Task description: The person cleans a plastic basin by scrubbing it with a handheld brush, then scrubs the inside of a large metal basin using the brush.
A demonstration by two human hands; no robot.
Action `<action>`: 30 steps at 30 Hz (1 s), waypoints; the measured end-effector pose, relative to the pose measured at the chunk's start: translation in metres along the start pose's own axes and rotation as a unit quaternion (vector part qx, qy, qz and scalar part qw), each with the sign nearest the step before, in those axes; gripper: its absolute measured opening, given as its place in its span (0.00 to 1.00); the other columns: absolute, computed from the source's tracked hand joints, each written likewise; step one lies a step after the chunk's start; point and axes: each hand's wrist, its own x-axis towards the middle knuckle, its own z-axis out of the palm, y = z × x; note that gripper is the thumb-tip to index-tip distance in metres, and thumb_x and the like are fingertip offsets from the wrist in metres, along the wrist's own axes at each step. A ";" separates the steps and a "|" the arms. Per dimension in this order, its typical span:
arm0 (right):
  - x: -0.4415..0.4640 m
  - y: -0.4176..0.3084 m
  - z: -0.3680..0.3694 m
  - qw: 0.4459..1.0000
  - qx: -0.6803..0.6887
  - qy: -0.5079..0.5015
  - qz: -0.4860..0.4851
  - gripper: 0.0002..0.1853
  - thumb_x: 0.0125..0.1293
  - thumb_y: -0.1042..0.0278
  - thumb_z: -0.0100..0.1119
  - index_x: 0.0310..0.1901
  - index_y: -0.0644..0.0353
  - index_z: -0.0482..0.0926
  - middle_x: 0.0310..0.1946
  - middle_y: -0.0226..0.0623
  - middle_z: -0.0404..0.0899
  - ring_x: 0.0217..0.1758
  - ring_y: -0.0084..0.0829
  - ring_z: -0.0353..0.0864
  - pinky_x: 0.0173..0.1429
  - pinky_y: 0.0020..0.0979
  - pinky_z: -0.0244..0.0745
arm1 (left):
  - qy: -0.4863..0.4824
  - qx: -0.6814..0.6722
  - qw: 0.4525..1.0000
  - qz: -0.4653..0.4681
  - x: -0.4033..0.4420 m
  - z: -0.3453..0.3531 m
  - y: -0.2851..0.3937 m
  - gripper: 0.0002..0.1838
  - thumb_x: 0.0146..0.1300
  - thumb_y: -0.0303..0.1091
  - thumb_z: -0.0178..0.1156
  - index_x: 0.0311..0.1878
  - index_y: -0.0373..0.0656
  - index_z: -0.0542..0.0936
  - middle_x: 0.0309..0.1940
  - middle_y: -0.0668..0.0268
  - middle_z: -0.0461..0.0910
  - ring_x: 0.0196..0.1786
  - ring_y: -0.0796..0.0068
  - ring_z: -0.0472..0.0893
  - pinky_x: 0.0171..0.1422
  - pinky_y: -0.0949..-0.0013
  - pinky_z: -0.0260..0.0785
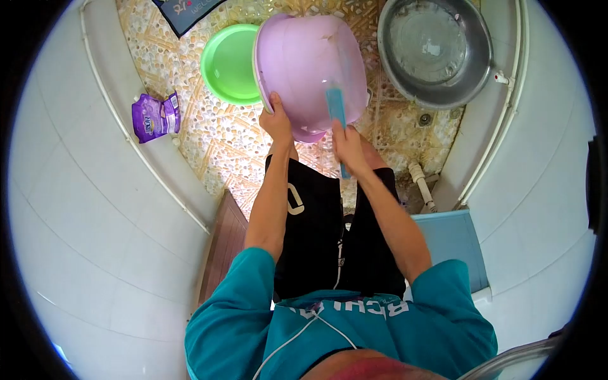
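A large pink plastic basin (297, 57) is tipped on its side in front of my knees, its outer wall facing me and to the right. My left hand (277, 120) grips its rim at the lower left, thumb on the edge. In my right hand (348, 147) is a blue brush (335, 104), held by its handle with the head against the basin's outer wall. The brush head is slightly smeared by motion, and its bristles are hidden. Behind the pink basin, a green basin (231, 66) on the floor is partly covered by it.
A grey metal basin (405, 82) with water stands at the upper right. Beside it are a floor drain (425, 119) and a white pipe (421, 183). A purple detergent bag (152, 119) lies by the left wall. A mat (187, 11) is at the top.
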 end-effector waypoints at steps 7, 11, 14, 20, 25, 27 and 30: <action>0.035 -0.048 -0.009 0.999 0.035 -0.009 -0.029 0.23 0.75 0.49 0.49 0.25 0.58 0.70 0.13 0.24 0.61 0.10 0.20 0.59 0.15 0.27 0.53 | 0.008 0.073 0.997 -0.013 -0.003 -0.003 0.005 0.29 0.71 0.50 0.56 0.43 0.24 0.82 0.33 0.50 0.84 0.37 0.64 0.82 0.42 0.62 0.73; 0.002 -0.023 -0.002 1.000 0.006 -0.011 0.028 0.26 0.75 0.47 0.48 0.28 0.65 0.74 0.12 0.30 0.65 0.13 0.28 0.64 0.20 0.33 0.59 | -0.022 0.087 0.995 -0.040 0.007 -0.012 0.003 0.30 0.71 0.52 0.56 0.45 0.25 0.82 0.36 0.48 0.84 0.39 0.62 0.83 0.45 0.62 0.74; -0.006 0.024 -0.017 0.996 -0.084 0.008 0.011 0.22 0.75 0.48 0.51 0.26 0.53 0.67 0.13 0.21 0.59 0.10 0.15 0.56 0.14 0.24 0.48 | -0.009 0.046 0.998 0.032 0.000 -0.006 -0.003 0.29 0.71 0.51 0.56 0.45 0.25 0.82 0.36 0.49 0.84 0.38 0.63 0.82 0.45 0.63 0.73; 0.027 -0.052 -0.006 0.994 -0.102 -0.014 -0.021 0.29 0.74 0.46 0.47 0.30 0.70 0.76 0.16 0.47 0.73 0.21 0.36 0.75 0.27 0.41 0.65 | 0.034 0.055 0.997 0.036 0.001 -0.003 -0.013 0.29 0.71 0.51 0.57 0.37 0.27 0.82 0.25 0.56 0.81 0.29 0.69 0.78 0.37 0.64 0.71; -0.007 0.004 0.015 0.980 -0.140 0.046 -0.136 0.24 0.74 0.49 0.51 0.23 0.58 0.69 0.11 0.24 0.60 0.11 0.17 0.57 0.16 0.26 0.52 | -0.027 0.068 0.997 0.009 0.007 -0.010 0.001 0.31 0.72 0.52 0.55 0.44 0.23 0.81 0.33 0.52 0.83 0.36 0.67 0.80 0.43 0.65 0.73; -0.005 0.007 0.008 0.987 -0.156 -0.033 -0.031 0.25 0.74 0.49 0.51 0.22 0.58 0.69 0.11 0.24 0.60 0.11 0.17 0.57 0.16 0.26 0.52 | -0.013 0.040 0.999 0.001 0.009 -0.007 -0.001 0.30 0.72 0.51 0.55 0.45 0.23 0.81 0.34 0.52 0.83 0.36 0.68 0.80 0.43 0.64 0.73; 0.001 -0.049 0.005 0.992 -0.091 -0.057 0.064 0.29 0.72 0.45 0.51 0.25 0.67 0.77 0.12 0.35 0.70 0.17 0.29 0.71 0.26 0.36 0.67 | 0.002 0.022 0.999 -0.046 0.007 -0.007 -0.003 0.29 0.72 0.49 0.56 0.47 0.22 0.80 0.36 0.52 0.83 0.38 0.68 0.80 0.44 0.65 0.73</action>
